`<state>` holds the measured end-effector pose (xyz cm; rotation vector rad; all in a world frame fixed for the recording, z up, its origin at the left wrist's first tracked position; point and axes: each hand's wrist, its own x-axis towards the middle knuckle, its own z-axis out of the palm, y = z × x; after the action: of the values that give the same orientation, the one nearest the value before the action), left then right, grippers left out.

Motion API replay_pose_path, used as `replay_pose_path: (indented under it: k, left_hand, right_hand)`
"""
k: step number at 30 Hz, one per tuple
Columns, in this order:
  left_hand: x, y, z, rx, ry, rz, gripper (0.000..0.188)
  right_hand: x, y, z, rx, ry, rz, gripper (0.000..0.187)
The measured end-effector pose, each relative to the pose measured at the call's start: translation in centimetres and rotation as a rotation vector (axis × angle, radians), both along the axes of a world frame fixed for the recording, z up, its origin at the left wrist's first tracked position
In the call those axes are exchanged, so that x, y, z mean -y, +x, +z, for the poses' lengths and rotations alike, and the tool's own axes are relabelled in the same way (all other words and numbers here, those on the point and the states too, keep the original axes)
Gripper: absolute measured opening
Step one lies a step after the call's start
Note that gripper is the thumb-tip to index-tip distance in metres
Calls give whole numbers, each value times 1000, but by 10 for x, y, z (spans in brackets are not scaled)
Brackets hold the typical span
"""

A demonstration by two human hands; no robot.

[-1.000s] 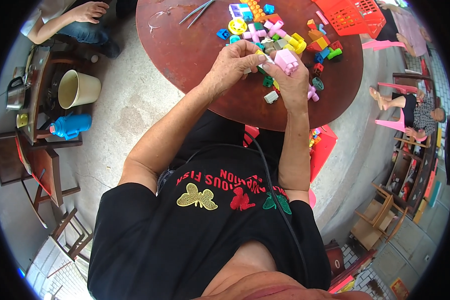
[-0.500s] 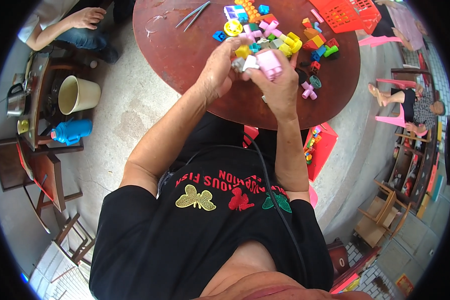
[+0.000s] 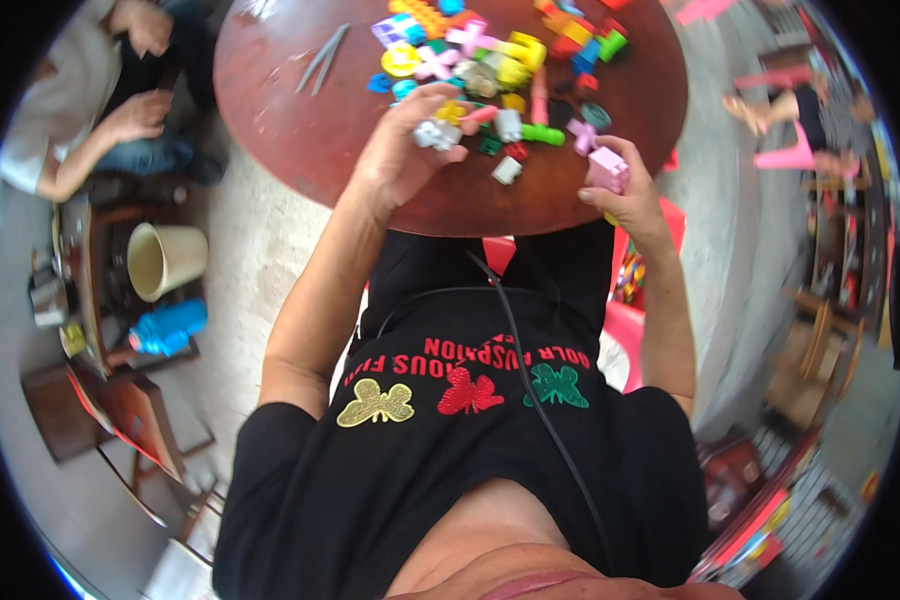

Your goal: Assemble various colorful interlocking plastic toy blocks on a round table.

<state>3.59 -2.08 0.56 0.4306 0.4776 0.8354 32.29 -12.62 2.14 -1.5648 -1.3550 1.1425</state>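
My left hand (image 3: pixel 402 145) is over the round dark-red table (image 3: pixel 270 120), its fingers curled round white toy bricks (image 3: pixel 436 135). Close to its fingertips are yellow bricks and a red-pink piece (image 3: pixel 482 115). At the table's right front edge, my right hand (image 3: pixel 632 195) grips a pink toy brick (image 3: pixel 607 170); a bit of yellow shows below its fingers. Between my hands lie a white brick (image 3: pixel 507 171), a green piece (image 3: pixel 542 135) and a pink cross-shaped piece (image 3: pixel 582 135). Farther back, yellow bricks (image 3: pixel 522 58) sit among a mixed pile.
Metal tweezers (image 3: pixel 322 60) lie at the table's left. Below its right edge stands a red container (image 3: pixel 673 225) with colourful pieces. A person sits at the far left, with one hand (image 3: pixel 135 115) showing. A cream bucket (image 3: pixel 170 260) and a blue thermos (image 3: pixel 168 328) are at left.
My hands have come apart: the right has carried the pink brick rightward to the table edge. Pieces formerly hidden behind my hands now show. The whole view has shifted.
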Motion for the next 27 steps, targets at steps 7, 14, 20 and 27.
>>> replay_pose_path:
  k: [7,14,20,27]
  left_hand:
    - [26,59,-3,51,-18,-282,46]
    - [69,234,37,-163,50,-547,31]
    - [112,380,50,-463,774,-660,68]
    - [107,313,31,-527,910,-658,41]
  right_hand:
    - [168,159,-34,-527,106,-831,45]
    - [292,199,-55,-591,241,-1183,43]
    - [295,199,-42,-466,265,-1200,41]
    - [249,173,-30,-446,193,-921,35]
